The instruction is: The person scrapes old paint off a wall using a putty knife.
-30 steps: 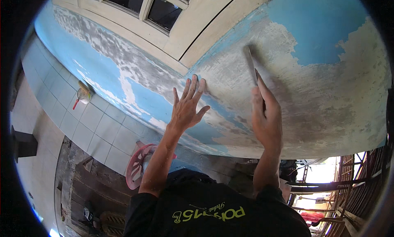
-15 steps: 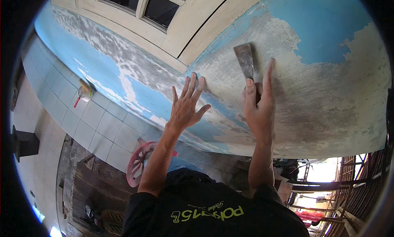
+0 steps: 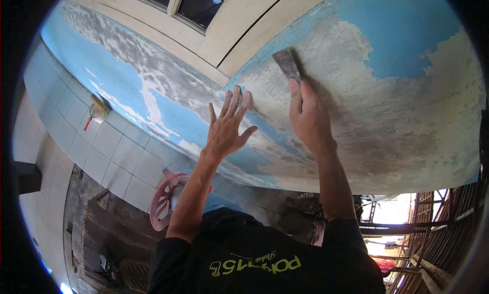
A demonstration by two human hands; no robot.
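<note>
My right hand (image 3: 311, 118) is closed round the handle of a scraper (image 3: 287, 63), its thumb lying along the tool. The flat, dull metal blade rests against or very near the wall (image 3: 387, 141), where patchy blue paint gives way to bare grey and whitish plaster. The handle is mostly hidden by my fingers. To the left, my left hand (image 3: 227, 123) is spread with its fingertips on the wall, just below the corner of a cream window frame (image 3: 214, 52); it holds nothing.
A pink plastic chair or stool (image 3: 162, 202) stands beside my left forearm. On the pale floor tiles (image 3: 118, 179), close to the wall's foot, sits a small container with a red-handled tool (image 3: 97, 113). Thin bars or poles (image 3: 433, 228) stand at the lower right.
My right hand has moved the scraper left and slightly up toward the window frame, and its raised index finger has come down onto the tool. My left hand stays nearly in place.
</note>
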